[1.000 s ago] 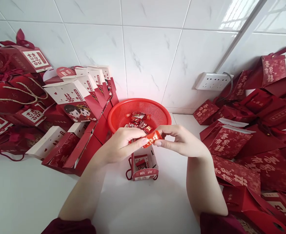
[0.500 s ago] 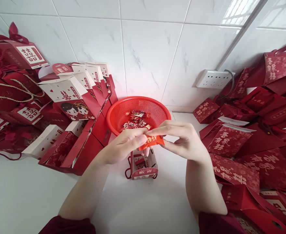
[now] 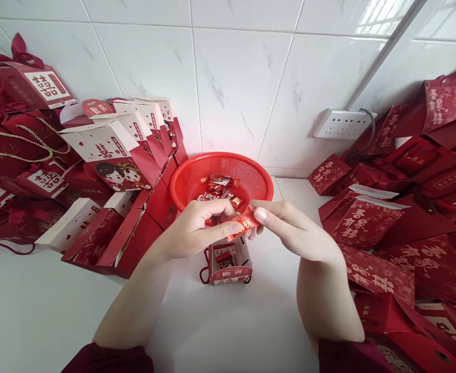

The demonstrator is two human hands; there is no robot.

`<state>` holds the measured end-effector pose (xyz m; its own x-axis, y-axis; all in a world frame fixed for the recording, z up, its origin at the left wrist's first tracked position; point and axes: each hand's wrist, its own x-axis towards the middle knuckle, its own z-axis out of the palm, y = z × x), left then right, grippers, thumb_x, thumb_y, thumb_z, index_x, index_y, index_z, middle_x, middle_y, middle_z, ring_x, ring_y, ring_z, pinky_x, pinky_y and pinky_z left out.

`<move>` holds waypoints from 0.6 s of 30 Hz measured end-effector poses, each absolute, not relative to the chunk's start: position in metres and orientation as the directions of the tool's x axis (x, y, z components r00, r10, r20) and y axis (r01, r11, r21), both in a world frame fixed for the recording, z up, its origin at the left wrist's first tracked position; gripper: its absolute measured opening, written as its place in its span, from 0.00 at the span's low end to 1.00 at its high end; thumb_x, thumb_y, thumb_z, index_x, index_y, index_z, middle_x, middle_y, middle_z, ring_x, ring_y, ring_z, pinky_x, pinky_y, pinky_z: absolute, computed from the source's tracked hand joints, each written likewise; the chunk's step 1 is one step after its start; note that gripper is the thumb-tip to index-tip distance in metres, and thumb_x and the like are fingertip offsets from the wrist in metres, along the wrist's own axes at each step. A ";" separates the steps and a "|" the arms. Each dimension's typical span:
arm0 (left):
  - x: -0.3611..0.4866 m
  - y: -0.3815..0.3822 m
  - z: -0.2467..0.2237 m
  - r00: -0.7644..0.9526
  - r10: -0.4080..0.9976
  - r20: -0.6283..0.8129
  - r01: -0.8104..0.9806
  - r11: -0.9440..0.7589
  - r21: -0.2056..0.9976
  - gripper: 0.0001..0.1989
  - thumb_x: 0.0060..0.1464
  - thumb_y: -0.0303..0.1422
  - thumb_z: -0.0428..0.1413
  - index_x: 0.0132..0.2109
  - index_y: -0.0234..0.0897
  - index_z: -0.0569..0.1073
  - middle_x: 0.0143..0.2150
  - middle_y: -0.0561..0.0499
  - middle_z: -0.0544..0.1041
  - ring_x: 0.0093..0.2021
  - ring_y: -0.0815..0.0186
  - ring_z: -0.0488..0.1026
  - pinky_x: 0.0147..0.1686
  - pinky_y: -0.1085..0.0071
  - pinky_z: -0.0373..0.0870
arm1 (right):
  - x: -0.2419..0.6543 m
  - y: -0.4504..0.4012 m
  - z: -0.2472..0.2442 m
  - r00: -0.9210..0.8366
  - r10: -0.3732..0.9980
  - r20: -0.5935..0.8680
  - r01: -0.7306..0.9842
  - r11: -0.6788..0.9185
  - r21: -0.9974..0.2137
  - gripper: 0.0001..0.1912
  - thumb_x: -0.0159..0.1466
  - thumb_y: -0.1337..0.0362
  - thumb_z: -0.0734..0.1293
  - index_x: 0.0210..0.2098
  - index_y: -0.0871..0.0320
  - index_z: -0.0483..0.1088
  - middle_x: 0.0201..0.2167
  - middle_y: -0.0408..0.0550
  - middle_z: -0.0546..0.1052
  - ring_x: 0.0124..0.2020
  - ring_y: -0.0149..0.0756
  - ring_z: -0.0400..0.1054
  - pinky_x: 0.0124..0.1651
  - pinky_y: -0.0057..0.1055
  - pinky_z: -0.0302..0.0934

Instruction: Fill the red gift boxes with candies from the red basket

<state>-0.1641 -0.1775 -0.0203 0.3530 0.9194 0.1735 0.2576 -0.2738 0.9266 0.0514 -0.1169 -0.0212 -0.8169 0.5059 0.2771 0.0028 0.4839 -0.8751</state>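
Between my two hands is a wrapped candy in a shiny orange-red wrapper with gold lettering. My left hand pinches its left end between thumb and fingers. The thumb and fingers of my right hand grip its right end. Just below my hands a small red and white gift box stands open on the table, with red cord handles and a dark red packet inside. Behind my hands sits a red plastic basket holding several wrapped sweets; its front rim is partly hidden by my hands.
Red and white gift boxes stand stacked at the left, beside boxes with ribbons and rope handles. Many red gift bags and boxes crowd the right. A white power strip is against the tiled wall. Everything rests on a white table.
My right hand has turned, its thumb now on top of the candy's right end. The candy has tilted, its right end higher. My left hand keeps its pinch.
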 end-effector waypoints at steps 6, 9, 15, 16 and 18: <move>-0.167 -0.180 -0.020 0.451 0.854 0.260 0.346 -0.436 0.831 0.11 0.60 0.35 0.59 0.32 0.35 0.69 0.27 0.55 0.68 0.28 0.72 0.63 0.28 0.74 0.62 | 0.046 -0.120 -0.021 -0.841 0.366 0.397 -0.074 0.651 -0.756 0.14 0.69 0.62 0.65 0.28 0.58 0.61 0.23 0.37 0.62 0.24 0.25 0.53 0.28 0.24 0.52; -0.165 -0.182 -0.018 0.475 0.808 0.349 0.321 -0.529 0.786 0.10 0.60 0.34 0.59 0.32 0.35 0.68 0.27 0.56 0.68 0.28 0.73 0.63 0.28 0.75 0.62 | 0.043 -0.123 -0.020 -0.818 0.295 0.493 -0.201 0.656 -0.727 0.13 0.69 0.65 0.64 0.27 0.58 0.60 0.22 0.37 0.61 0.23 0.23 0.52 0.27 0.23 0.52; -0.161 -0.188 -0.015 0.491 0.747 0.448 0.492 -0.662 0.565 0.13 0.62 0.32 0.56 0.29 0.36 0.64 0.24 0.57 0.62 0.26 0.73 0.59 0.27 0.74 0.58 | 0.043 -0.123 -0.022 -0.746 0.281 0.603 -0.208 0.763 -0.613 0.10 0.70 0.66 0.62 0.31 0.59 0.64 0.27 0.44 0.67 0.28 0.27 0.59 0.31 0.27 0.57; -0.160 -0.188 -0.014 0.509 0.721 0.469 0.489 -0.691 0.532 0.13 0.62 0.32 0.56 0.29 0.36 0.64 0.24 0.57 0.62 0.26 0.73 0.59 0.27 0.74 0.59 | 0.043 -0.123 -0.022 -0.752 0.256 0.607 -0.225 0.766 -0.602 0.10 0.70 0.65 0.62 0.32 0.59 0.65 0.29 0.45 0.69 0.29 0.29 0.61 0.32 0.28 0.58; -0.160 -0.189 -0.014 0.525 0.675 0.519 0.490 -0.738 0.465 0.14 0.61 0.31 0.56 0.28 0.36 0.63 0.23 0.56 0.62 0.25 0.72 0.58 0.26 0.73 0.58 | 0.046 -0.121 -0.023 -0.768 0.214 0.604 -0.253 0.765 -0.593 0.08 0.71 0.64 0.62 0.34 0.59 0.67 0.32 0.49 0.71 0.32 0.31 0.65 0.35 0.30 0.62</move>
<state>-0.1602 -0.1893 -0.0138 0.5246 0.6752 0.5185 0.4897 -0.7375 0.4651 0.0455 -0.1213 -0.0230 -0.7676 0.2138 0.6042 -0.2534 0.7647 -0.5925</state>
